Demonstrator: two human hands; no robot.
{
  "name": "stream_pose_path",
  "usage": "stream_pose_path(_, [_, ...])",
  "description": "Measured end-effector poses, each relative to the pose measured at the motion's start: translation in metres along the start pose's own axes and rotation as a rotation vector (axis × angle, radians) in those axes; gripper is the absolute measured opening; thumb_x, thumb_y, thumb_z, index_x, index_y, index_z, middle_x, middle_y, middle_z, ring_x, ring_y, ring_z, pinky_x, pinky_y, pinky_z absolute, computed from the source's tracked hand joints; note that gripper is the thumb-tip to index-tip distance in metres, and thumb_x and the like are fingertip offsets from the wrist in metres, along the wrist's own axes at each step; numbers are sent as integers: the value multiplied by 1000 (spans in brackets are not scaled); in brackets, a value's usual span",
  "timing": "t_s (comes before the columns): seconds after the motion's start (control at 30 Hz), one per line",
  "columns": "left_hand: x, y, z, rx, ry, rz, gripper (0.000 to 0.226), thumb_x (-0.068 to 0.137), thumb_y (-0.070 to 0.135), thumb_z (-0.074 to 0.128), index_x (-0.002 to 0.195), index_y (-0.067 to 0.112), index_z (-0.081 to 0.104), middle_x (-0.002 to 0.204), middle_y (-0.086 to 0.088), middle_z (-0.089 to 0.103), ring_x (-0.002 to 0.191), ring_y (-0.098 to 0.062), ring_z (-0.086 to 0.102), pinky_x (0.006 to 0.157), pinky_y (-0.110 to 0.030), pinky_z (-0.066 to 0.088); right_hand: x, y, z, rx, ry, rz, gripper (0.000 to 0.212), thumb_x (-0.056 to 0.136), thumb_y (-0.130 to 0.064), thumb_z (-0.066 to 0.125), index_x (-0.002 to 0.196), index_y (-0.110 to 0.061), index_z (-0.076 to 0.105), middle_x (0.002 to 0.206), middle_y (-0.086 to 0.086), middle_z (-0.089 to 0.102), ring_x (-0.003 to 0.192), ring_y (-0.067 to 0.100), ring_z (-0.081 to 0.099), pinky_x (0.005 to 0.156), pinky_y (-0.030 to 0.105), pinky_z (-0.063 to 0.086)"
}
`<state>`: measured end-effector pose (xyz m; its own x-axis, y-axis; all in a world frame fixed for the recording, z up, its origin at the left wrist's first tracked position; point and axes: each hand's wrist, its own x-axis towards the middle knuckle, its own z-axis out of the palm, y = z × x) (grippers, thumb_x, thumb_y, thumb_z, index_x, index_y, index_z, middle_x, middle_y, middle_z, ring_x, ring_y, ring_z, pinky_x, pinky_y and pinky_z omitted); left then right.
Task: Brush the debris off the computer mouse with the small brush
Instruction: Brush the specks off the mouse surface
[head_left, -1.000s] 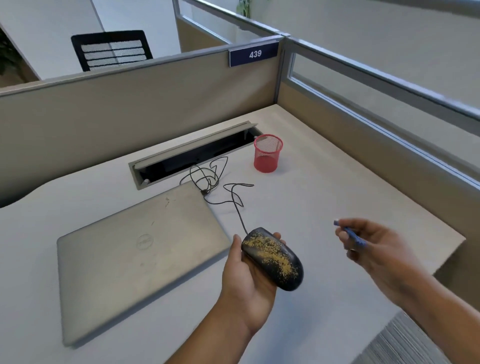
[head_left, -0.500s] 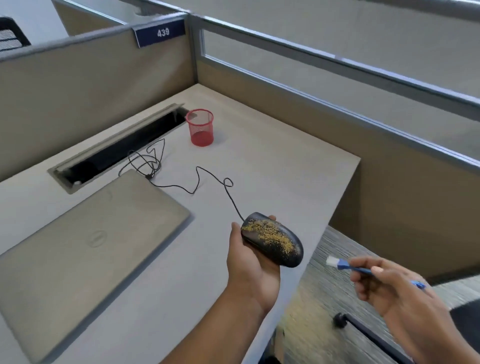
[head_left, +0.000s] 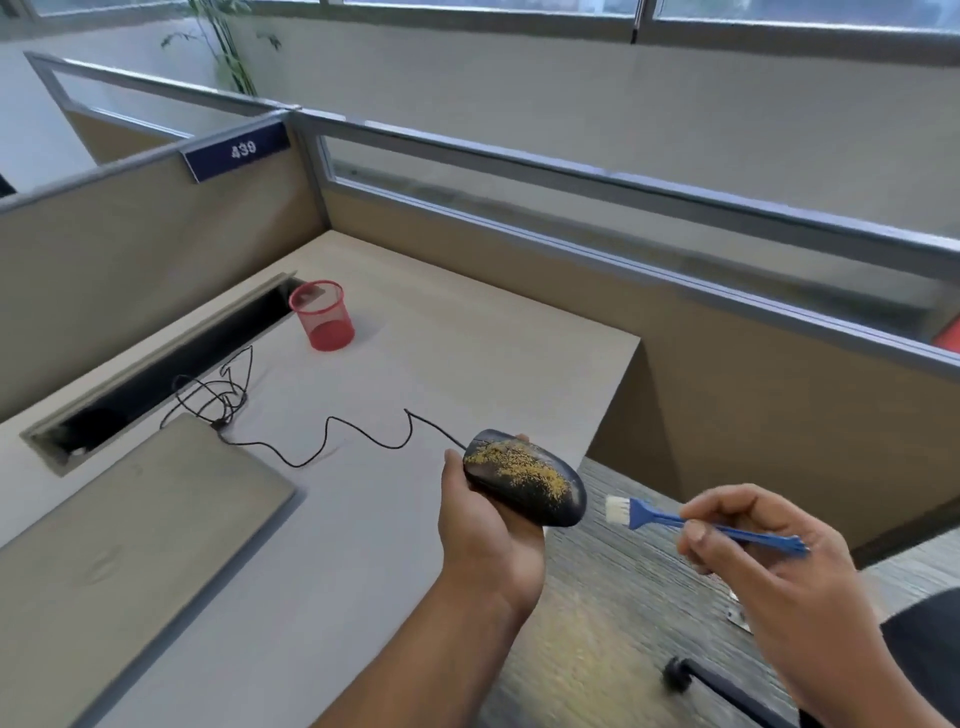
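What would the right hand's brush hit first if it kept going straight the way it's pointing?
Most likely the computer mouse: the brush in the right hand points its bristles left at the mouse's rear end, held in the left hand. A small gap shows; depth is uncertain.

beige cubicle partitions (head_left: 130, 249) with glass strips enclose a pale desk (head_left: 467, 332); windows (head_left: 779, 15) above, grey carpet (head_left: 613, 639) below.

The pale tabletop (head_left: 467, 364) carries a closed grey laptop (head_left: 130, 545), a red mesh cup (head_left: 323, 317), and a looping black cable (head_left: 311, 447).
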<state>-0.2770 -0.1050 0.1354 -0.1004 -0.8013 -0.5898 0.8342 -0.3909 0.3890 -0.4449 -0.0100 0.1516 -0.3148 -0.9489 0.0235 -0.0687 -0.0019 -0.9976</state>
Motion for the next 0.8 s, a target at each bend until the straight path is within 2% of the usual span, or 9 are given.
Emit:
stream_pose_path(0.07, [4, -9, 10, -9, -3, 18, 53, 103, 51, 29, 118, 11, 61, 126, -19, 65, 115, -29, 61, 108, -46, 41, 9, 4, -7, -29, -4, -28, 11, 75, -10, 76, 81, -19, 77, 69, 11, 74, 59, 10, 63, 58, 18, 54])
stream_pose_path(0.13, [8, -17, 18, -13, -10, 24, 56, 102, 51, 28, 123, 9, 60, 125, -19, 65, 118, -30, 60, 110, -48, 39, 17, 8, -13, -19, -21, -29, 25, 80, 5, 72, 83, -20, 78, 70, 12, 76, 58, 12, 65, 57, 18, 55])
stream_pose_path(0.2, [12, -25, 25, -9, -19, 22, 59, 102, 52, 28, 119, 7, 62, 117, -19, 67, 109, -30, 62, 107, -47, 41, 24, 10, -17, -19, -42, -40, 32, 83, 10, 67, 85, -20, 79, 72, 15, 77, 58, 15, 67, 57, 21, 57])
stream_pose_path(0.27, [14, -31, 30, -6, -41, 3, 62, 101, 53, 29, 124, 5, 61, 117, -20, 66, 111, -31, 60, 110, -48, 39, 29, 10, -17, -6, -40, -71, 23, 85, 0, 69, 87, -22, 78, 74, 13, 77, 57, 17, 69, 58, 24, 59])
stream_pose_path(0.33, [18, -36, 34, 1, -57, -18, 64, 100, 54, 29, 133, 5, 55, 121, -20, 64, 122, -34, 57, 113, -52, 34, 34, 10, -16, -32, -6, -110, 10, 81, -26, 71, 90, -26, 76, 77, 9, 78, 59, 17, 70, 60, 28, 60])
stream_pose_path(0.43, [27, -41, 37, 20, -69, -27, 64, 101, 52, 27, 134, 5, 55, 120, -18, 64, 129, -34, 53, 115, -53, 32, 42, 12, -13, -70, 43, -159, 20, 77, -42, 67, 91, -28, 73, 81, 4, 79, 64, 18, 72, 62, 29, 61])
stream_pose_path(0.6, [37, -42, 41, 53, -77, -33, 57, 102, 50, 26, 117, 9, 62, 107, -15, 69, 112, -31, 60, 112, -52, 36, 51, 17, -6, -38, 84, -227, 12, 81, -35, 67, 88, -27, 73, 82, 2, 77, 65, 21, 70, 60, 32, 58])
stream_pose_path(0.7, [43, -44, 41, 77, -91, -55, 59, 102, 51, 26, 128, 8, 58, 111, -14, 67, 112, -31, 60, 109, -51, 39, 55, 21, -7, -139, 59, -249, 6, 85, -23, 69, 88, -23, 73, 80, -7, 76, 63, 11, 68, 57, 16, 51])
stream_pose_path(0.8, [47, -45, 44, 87, -87, -56, 59, 102, 52, 26, 123, 9, 60, 108, -14, 67, 108, -30, 60, 110, -51, 38, 59, 25, -16, -197, 99, -235, 14, 86, -7, 72, 87, -20, 74, 75, -12, 74, 57, 4, 64, 56, 6, 44])
